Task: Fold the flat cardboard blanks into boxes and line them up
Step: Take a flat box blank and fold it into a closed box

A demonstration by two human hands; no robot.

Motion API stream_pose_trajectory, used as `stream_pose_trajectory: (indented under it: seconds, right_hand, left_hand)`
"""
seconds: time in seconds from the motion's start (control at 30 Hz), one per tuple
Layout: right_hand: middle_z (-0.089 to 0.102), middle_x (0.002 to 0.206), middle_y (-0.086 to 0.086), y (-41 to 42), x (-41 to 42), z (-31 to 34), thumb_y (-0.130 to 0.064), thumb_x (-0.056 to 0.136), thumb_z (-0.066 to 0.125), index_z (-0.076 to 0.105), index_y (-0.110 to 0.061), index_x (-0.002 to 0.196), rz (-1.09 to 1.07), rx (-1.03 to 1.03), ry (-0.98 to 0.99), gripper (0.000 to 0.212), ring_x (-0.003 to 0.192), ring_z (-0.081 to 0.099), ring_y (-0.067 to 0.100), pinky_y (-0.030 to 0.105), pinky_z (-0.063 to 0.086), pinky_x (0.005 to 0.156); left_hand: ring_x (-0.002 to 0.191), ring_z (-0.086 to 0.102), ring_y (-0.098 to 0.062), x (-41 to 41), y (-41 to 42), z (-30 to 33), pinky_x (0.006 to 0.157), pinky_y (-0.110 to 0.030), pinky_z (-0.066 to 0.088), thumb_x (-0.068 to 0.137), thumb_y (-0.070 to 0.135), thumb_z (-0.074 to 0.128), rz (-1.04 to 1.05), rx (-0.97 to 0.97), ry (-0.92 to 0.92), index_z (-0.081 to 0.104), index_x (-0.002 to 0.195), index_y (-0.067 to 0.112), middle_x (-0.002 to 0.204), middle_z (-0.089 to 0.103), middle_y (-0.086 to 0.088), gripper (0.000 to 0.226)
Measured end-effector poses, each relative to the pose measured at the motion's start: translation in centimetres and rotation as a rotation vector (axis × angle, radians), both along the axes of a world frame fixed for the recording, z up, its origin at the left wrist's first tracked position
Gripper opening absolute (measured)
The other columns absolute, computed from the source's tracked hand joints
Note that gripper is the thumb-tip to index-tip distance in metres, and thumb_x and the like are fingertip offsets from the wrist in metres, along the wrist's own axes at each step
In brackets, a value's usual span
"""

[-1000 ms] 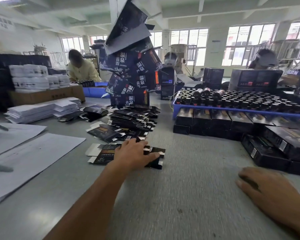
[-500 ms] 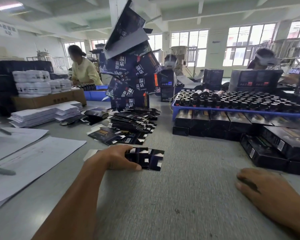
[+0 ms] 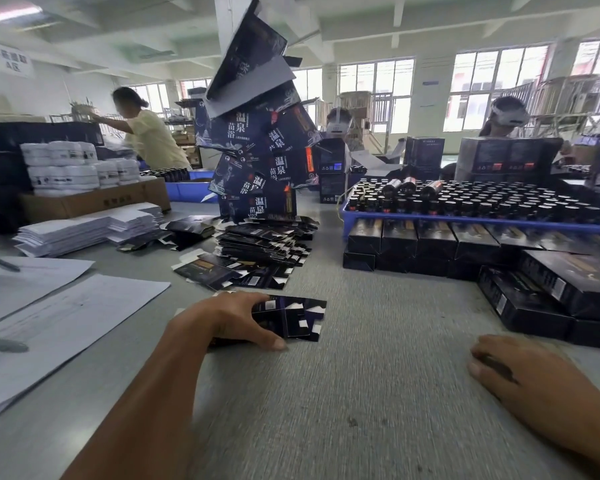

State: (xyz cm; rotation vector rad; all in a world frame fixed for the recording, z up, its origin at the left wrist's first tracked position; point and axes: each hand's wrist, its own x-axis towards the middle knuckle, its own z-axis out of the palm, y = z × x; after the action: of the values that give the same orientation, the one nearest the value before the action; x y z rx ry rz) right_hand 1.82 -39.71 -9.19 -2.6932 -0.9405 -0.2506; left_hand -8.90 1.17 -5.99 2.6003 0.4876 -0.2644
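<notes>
Gripping a few flat blanks [image 3: 293, 317] at the centre of the frame, the left hand [image 3: 229, 318] has its fingers curled over their near end, thumb tucked under the edge, low on the grey bench [image 3: 361, 393]. Lower right, the right hand [image 3: 520, 379] lies flat on the bench, holding nothing. This looks like the fetching step: next, one blank needs separating and both hands must pop it open. Folded boxes [image 3: 430, 242] line up at middle right.

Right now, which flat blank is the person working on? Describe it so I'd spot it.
On the grey table, nearer than the stack of dark flat blanks, lies one dark blank. It alone sits under the left hand, apart from the stack.
</notes>
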Motion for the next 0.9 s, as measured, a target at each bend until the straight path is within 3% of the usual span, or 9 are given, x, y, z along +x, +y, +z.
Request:
stream_pose_trajectory:
  seconds: [0.07,0.27,0.37,0.47,0.63,0.77,0.83,0.9]
  right_hand:
    - [0.059,0.105,-0.023,0.0,0.1,-0.2,-0.047,0.097,0.054,0.062,-0.039,0.105,-0.011,0.001,-0.002,0.013,0.094,0.053,-0.001,0.020,0.041,0.084]
    - [0.060,0.113,-0.020,0.0,0.0,0.0,-0.046,0.097,0.055,0.064,-0.035,0.113,-0.024,-0.002,0.003,0.022,0.099,0.053,0.002,0.020,0.040,0.087]
    - [0.059,0.109,-0.021,0.0,-0.1,0.1,-0.046,0.097,0.055,0.062,-0.037,0.109,-0.015,-0.006,0.003,0.016,0.098,0.054,0.000,0.020,0.042,0.088]
    - [0.062,0.103,-0.019,0.0,-0.2,0.2,-0.044,0.096,0.058,0.064,-0.035,0.104,-0.016,0.013,0.011,0.013,0.093,0.057,0.002,0.023,0.046,0.086]
    - [0.064,0.107,-0.017,-0.1,-0.3,0.2,-0.046,0.096,0.058,0.064,-0.035,0.106,-0.020,0.024,0.039,0.016,0.092,0.057,0.001,0.019,0.044,0.084]
    - [0.064,0.111,-0.023,0.3,-0.9,0.6,-0.046,0.092,0.064,0.066,-0.037,0.117,-0.041,0.308,0.130,0.026,0.093,0.057,-0.008,0.011,0.040,0.078]
    - [0.064,0.104,-0.030,0.8,-1.7,1.3,-0.051,0.089,0.063,0.065,-0.041,0.106,-0.031,0.475,0.141,0.020,0.091,0.060,-0.011,0.006,0.041,0.074]
    - [0.069,0.099,-0.029,1.3,-2.6,2.1,-0.056,0.085,0.062,0.063,-0.043,0.094,-0.001,0.625,0.120,0.015,0.090,0.065,-0.008,0.012,0.049,0.073]
  left_hand:
    - [0.118,0.056,-0.015,0.0,0.0,0.1,0.107,-0.045,0.044,0.035,0.083,0.082,0.002,0.001,-0.015,0.057,0.125,0.046,0.125,0.061,0.017,0.100]
    - [0.133,0.044,-0.022,0.2,-0.5,0.4,0.114,-0.046,0.035,0.035,0.082,0.080,0.056,0.049,-0.059,0.041,0.148,0.035,0.150,0.044,0.003,0.128]
    - [0.124,0.047,-0.024,0.4,-1.2,1.1,0.108,-0.043,0.041,0.038,0.086,0.072,0.067,0.140,-0.124,0.041,0.147,0.036,0.135,0.046,0.001,0.124]
    - [0.116,0.049,-0.025,0.5,-2.9,1.9,0.099,-0.045,0.045,0.047,0.090,0.064,0.039,0.292,-0.235,0.029,0.153,0.035,0.121,0.042,0.002,0.124]
    - [0.113,0.052,-0.020,0.8,-7.6,2.6,0.096,-0.040,0.044,0.072,0.082,0.061,-0.083,0.492,-0.484,0.019,0.154,0.031,0.129,0.048,0.000,0.105]
    - [0.119,0.047,-0.018,0.6,-11.9,2.0,0.105,-0.038,0.038,0.076,0.069,0.056,-0.249,0.502,-0.678,0.024,0.146,0.030,0.134,0.048,0.004,0.086]
    - [0.128,0.040,-0.018,0.5,-13.6,1.6,0.115,-0.039,0.031,0.076,0.066,0.054,-0.318,0.492,-0.720,0.021,0.146,0.030,0.140,0.042,0.005,0.086]
    - [0.136,0.034,-0.018,0.5,-14.8,1.1,0.120,-0.038,0.024,0.076,0.062,0.057,-0.381,0.485,-0.758,0.023,0.148,0.027,0.146,0.037,0.004,0.087]
